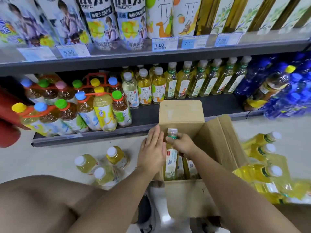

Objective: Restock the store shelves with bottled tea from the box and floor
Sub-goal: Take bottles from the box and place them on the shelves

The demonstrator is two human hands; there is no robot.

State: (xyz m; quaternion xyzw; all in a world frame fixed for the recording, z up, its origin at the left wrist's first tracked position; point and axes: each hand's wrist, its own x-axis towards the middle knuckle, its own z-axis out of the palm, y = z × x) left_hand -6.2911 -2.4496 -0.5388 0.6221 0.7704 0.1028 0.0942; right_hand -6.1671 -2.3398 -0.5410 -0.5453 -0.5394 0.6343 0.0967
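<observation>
I see a pale, glossy floor (50, 158) running under dark metal store shelving (151, 55), its upper edge lined with blue-and-white price tags (165, 44).

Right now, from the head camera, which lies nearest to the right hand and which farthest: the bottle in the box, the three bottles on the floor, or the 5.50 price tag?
1. Bottle in the box: gripped by the right hand.
2. Three floor bottles: lower left.
3. 5.50 price tag: upper shelf edge, far left.

Yellow tea bottle (170, 158) (brown box (181, 113))
</observation>
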